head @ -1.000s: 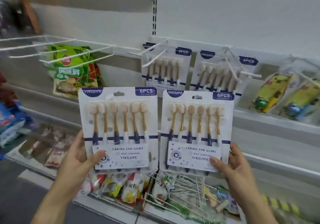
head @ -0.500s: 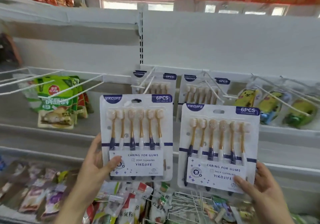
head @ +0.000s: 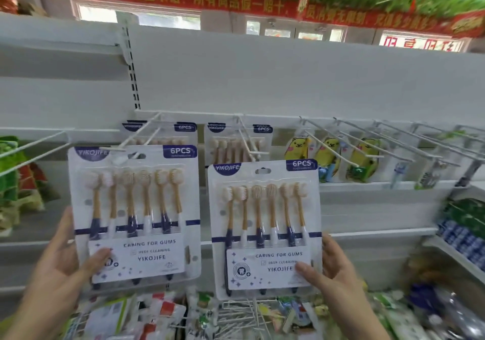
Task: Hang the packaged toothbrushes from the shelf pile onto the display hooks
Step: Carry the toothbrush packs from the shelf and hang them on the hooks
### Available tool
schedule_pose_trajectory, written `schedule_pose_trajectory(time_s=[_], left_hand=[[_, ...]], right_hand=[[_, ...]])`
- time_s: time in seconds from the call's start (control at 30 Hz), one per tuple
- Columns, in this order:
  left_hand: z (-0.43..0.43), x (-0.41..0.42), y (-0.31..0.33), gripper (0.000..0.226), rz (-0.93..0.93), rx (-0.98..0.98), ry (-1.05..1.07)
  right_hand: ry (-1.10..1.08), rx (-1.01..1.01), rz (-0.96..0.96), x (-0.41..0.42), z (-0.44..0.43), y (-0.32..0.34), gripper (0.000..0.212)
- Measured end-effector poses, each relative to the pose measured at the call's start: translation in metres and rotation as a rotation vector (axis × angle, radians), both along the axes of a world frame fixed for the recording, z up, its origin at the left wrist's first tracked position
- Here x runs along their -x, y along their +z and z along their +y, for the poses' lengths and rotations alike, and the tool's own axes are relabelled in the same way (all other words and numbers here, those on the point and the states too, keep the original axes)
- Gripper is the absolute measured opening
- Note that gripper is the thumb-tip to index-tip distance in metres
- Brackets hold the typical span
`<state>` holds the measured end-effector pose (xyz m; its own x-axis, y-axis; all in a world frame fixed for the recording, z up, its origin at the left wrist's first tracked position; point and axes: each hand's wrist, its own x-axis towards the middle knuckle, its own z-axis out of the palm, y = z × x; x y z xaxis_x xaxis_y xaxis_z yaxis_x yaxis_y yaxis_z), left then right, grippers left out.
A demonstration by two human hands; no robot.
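My left hand [head: 56,268] grips the lower left corner of a six-brush toothbrush pack [head: 133,208], held upright. Its hang hole sits right at the tip of a white double-wire display hook [head: 143,136]. My right hand [head: 333,268] holds a second identical pack [head: 265,224] by its lower right corner, lower and to the right. The top of this pack is just below the tip of another hook [head: 248,140]. Behind both, more of the same packs hang on these hooks [head: 237,142], partly hidden by the held packs.
Yellow cartoon-figure packages [head: 328,156] hang on hooks to the right, with several bare white hooks [head: 393,140] beyond. Green snack bags [head: 15,182] hang at far left. A lower shelf [head: 183,313] holds mixed packets and loose white wire hooks. White back panel above.
Both packs have risen toward the hooks. The left pack's hole has come level with its hook tip. The view has tilted upward, showing the red banner and windows.
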<state>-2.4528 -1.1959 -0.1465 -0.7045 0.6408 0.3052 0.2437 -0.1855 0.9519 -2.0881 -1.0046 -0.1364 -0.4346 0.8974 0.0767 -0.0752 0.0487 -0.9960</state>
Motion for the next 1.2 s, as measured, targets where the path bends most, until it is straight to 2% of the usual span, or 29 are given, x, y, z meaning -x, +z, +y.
schedule_pose_trajectory(time_s=[0.03, 0.17, 0.33, 0.43, 0.53, 0.63, 0.73, 0.83, 1.0, 1.2], left_hand=[[0.001, 0.003, 0.002, 0.092, -0.018, -0.010, 0.037], [-0.005, -0.002, 0.002, 0.095, -0.043, -0.076, -0.059], [-0.008, -0.007, 0.003, 0.097, -0.079, -0.059, -0.016], [-0.010, -0.006, 0.003, 0.098, -0.080, -0.036, 0.002], [-0.010, -0.010, 0.008, 0.096, -0.094, -0.012, 0.006], [-0.009, -0.015, 0.012, 0.092, -0.084, -0.004, -0.004], [-0.009, -0.013, 0.011, 0.092, -0.056, -0.002, -0.028], [-0.009, -0.014, 0.009, 0.088, -0.044, -0.041, -0.031], [-0.009, -0.024, 0.015, 0.087, -0.025, -0.058, -0.019], [-0.013, -0.025, 0.020, 0.084, -0.031, -0.049, -0.002]], right_hand=[[0.001, 0.001, -0.005, 0.000, 0.001, -0.001, 0.058], [0.003, -0.016, -0.007, 0.003, 0.001, -0.002, 0.058], [0.025, -0.026, 0.007, 0.005, -0.001, -0.006, 0.060], [0.032, -0.024, 0.063, 0.005, -0.001, -0.010, 0.068], [0.047, -0.036, 0.083, 0.007, -0.004, -0.004, 0.087], [0.027, -0.042, 0.096, 0.008, -0.003, 0.002, 0.061], [0.002, -0.057, 0.074, 0.011, -0.002, 0.005, 0.062], [-0.022, -0.060, 0.086, 0.015, -0.004, 0.009, 0.054], [-0.041, -0.102, 0.112, 0.023, -0.001, 0.012, 0.071], [-0.034, -0.075, 0.138, 0.035, 0.006, 0.006, 0.071]])
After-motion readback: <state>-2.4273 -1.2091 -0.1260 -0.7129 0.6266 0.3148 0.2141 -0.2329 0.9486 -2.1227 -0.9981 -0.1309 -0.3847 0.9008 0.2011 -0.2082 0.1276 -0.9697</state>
